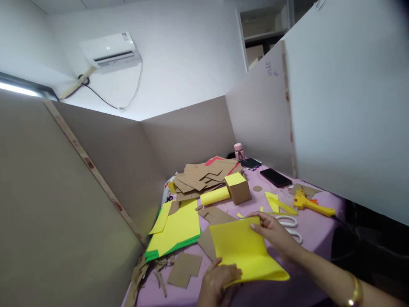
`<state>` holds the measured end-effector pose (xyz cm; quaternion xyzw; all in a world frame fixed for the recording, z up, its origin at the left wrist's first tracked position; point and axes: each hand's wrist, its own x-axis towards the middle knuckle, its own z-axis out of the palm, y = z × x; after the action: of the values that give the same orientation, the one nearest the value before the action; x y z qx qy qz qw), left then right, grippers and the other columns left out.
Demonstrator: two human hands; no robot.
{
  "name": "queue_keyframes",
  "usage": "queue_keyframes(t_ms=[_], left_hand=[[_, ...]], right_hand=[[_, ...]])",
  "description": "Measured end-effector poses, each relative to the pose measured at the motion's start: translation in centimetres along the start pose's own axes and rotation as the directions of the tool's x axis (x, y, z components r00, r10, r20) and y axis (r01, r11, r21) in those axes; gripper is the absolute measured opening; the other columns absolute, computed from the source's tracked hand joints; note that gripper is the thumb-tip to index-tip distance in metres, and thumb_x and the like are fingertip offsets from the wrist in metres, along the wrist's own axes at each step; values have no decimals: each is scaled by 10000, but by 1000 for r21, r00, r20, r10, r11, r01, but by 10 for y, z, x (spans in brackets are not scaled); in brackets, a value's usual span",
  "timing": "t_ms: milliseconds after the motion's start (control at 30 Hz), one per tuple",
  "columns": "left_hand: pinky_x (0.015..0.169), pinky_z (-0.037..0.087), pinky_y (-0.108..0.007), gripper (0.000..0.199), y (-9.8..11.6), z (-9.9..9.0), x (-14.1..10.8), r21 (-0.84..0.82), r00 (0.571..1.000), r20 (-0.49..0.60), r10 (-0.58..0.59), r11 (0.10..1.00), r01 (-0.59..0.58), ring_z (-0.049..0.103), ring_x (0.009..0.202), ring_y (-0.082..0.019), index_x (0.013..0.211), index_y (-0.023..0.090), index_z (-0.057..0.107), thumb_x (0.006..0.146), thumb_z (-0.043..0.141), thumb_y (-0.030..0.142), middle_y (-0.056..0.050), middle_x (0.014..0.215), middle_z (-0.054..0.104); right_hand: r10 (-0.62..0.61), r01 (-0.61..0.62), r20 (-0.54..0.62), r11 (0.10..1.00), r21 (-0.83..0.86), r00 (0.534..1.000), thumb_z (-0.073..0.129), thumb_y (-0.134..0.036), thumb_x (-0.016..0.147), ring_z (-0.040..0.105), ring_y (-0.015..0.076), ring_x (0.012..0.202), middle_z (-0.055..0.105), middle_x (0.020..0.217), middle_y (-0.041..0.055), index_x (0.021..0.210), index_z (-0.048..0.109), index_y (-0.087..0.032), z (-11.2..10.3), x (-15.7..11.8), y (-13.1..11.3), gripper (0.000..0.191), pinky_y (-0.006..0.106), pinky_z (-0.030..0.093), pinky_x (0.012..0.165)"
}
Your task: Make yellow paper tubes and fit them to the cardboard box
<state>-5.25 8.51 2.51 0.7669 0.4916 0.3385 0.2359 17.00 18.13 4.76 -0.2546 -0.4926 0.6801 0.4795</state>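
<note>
A bent sheet of yellow craft foam or paper [241,243] is held between my two hands above the near side of the table. My right hand [271,232] pinches its upper right corner between thumb and fingers. At its lower left edge, my left hand [219,279] grips it with curled fingers. The sheet's lower right part curves over in a fold. White-handled scissors [287,221] lie just beyond my right hand, their blades mostly hidden. Beneath the sheet's left side is a piece of brown cardboard [206,244].
A cardboard box with a yellow top [239,194] stands beside a yellow roll [215,196]. Behind lies piled cardboard [198,175]. Yellow and green sheets [182,221] are at left. A yellow glue gun [315,207], a phone [275,178] and a pink bottle [238,152] sit at right.
</note>
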Motion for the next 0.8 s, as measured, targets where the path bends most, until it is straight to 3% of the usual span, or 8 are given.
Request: queue_keyframes(t_ms=[167, 267, 333, 400, 467, 533, 600, 800], left_hand=[[908, 479, -486, 262, -40, -11, -15, -32, 996, 77, -34, 999, 37, 695, 914, -326, 645, 307, 750, 531, 759, 543, -85, 827, 774], [896, 502, -414, 393, -45, -18, -25, -160, 986, -75, -148, 978, 134, 646, 1045, -290, 801, 250, 759, 723, 585, 593, -119, 1072, 724], [973, 450, -414, 460, -36, -19, -23, -396, 896, -268, -353, 889, 232, 598, 1126, -277, 973, 221, 723, 774, 534, 590, -125, 1175, 677], [988, 434, -431, 634, -22, -16, -12, -619, 782, -355, -512, 756, 214, 580, 1146, -292, 1128, 198, 634, 654, 660, 618, -151, 1212, 649], [928, 471, -467, 894, -5, -7, 3, -748, 809, -294, -509, 649, 137, 597, 1110, -329, 1232, 158, 535, 500, 772, 613, -206, 1190, 646], [900, 484, -473, 761, 10, 5, 15, -812, 895, -86, -438, 552, 192, 644, 1027, -325, 1221, 138, 537, 591, 788, 482, -194, 1113, 688], [895, 488, -454, 530, 20, 17, 20, -834, 902, -19, -431, 505, 224, 659, 990, -329, 1043, 95, 643, 658, 753, 443, -188, 1018, 724], [849, 514, -430, 477, 22, 41, 13, -867, 751, -274, -600, 493, 78, 679, 931, -333, 865, 127, 679, 604, 759, 518, -160, 889, 756]], right_hand=[[38, -37, -42, 999, 29, 998, 810, -385, 603, 680, 208, 605, 720, 632, 4, 732, 607, -178, -15, 5, 1, 317, 341, 496, 655], [61, -57, -69, 996, 70, 996, 805, -388, 611, 706, 236, 670, 746, 686, 22, 773, 595, -185, -22, 0, 8, 335, 369, 508, 708], [77, -71, -68, 993, 93, 995, 805, -384, 616, 713, 248, 713, 758, 724, 31, 793, 590, -190, -22, -4, 9, 339, 376, 513, 724], [95, -89, -54, 990, 110, 994, 803, -382, 624, 717, 259, 758, 767, 768, 45, 815, 597, -191, -19, -6, 8, 340, 388, 519, 747], [111, -107, -31, 987, 121, 993, 805, -381, 625, 718, 272, 802, 773, 818, 63, 845, 609, -187, -13, -7, 5, 353, 401, 524, 771], [119, -116, -14, 984, 131, 993, 789, -403, 644, 717, 282, 844, 774, 880, 81, 897, 616, -186, -7, -10, 3, 377, 411, 531, 784], [122, -120, -6, 981, 150, 992, 752, -444, 683, 710, 285, 898, 765, 959, 90, 988, 608, -197, 0, -16, 5, 418, 418, 533, 807], [166, -175, 62, 962, 208, 984, 707, -555, 693, 692, 317, 966, 743, 1059, 135, 1197, 561, -177, 17, -45, 31, 647, 459, 514, 874]])
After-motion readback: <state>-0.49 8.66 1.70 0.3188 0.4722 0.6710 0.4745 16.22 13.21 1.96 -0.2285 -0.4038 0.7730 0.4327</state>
